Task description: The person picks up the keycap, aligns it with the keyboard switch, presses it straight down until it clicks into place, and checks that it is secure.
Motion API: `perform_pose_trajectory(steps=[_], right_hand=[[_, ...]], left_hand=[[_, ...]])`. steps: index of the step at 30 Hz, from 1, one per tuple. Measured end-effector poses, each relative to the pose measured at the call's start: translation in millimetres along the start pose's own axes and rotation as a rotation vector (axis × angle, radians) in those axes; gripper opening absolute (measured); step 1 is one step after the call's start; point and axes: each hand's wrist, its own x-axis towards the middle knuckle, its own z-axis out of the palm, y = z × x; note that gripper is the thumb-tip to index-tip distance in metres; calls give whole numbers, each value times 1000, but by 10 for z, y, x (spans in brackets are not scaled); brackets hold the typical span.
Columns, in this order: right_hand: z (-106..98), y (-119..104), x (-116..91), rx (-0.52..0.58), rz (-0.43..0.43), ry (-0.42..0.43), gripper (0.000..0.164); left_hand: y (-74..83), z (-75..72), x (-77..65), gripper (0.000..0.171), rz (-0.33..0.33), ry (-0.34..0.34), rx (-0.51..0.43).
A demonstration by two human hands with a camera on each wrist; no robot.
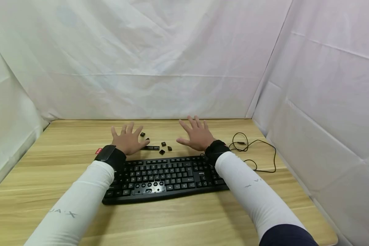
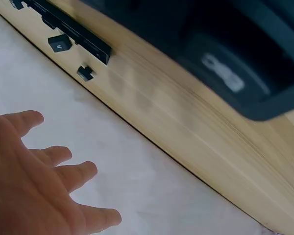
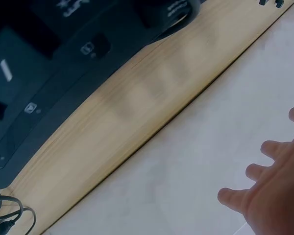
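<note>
A black keyboard (image 1: 163, 177) lies across the table beneath both forearms. Several of its keycaps are off along the near edge, where a bare strip (image 1: 149, 188) shows round mounts. My left hand (image 1: 127, 140) is held above the table past the keyboard's far left part, fingers spread, holding nothing. Likewise spread and holding nothing, my right hand (image 1: 197, 136) is beyond the keyboard's far right part. Between the hands lie several loose keycaps (image 1: 163, 144) and a long black key (image 1: 150, 148), partly hidden by the left thumb. The left wrist view shows one loose keycap (image 2: 60, 43) closely.
A thin black cable (image 1: 275, 160) loops over the table to the right, its plug (image 1: 240, 143) inside a coil. White cloth (image 1: 160, 68) hangs behind the table and along both sides. The wooden table (image 1: 160, 225) extends in front of the keyboard.
</note>
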Motion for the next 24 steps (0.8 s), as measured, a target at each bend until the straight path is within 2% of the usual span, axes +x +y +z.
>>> perform_pose_trajectory(steps=[7,11,16,19,24], right_hand=[[55,-22,-115,15,-29,-10,76],[12,-44,-167,50,-48,-5,77],[-50,-70,-247,74,-59,-40,79],[-67,-96,-300,67,-65,-76,81],[-86,-186,-404,68,-78,-149,86]], left_hand=[[-78,67,15,72,-9,-37,-31],[-145,96,131,65,-12,-26,-65],[-212,86,265,60,-12,-80,-114],[-226,69,305,57,12,-105,-90],[-199,20,340,53,50,-103,-34]])
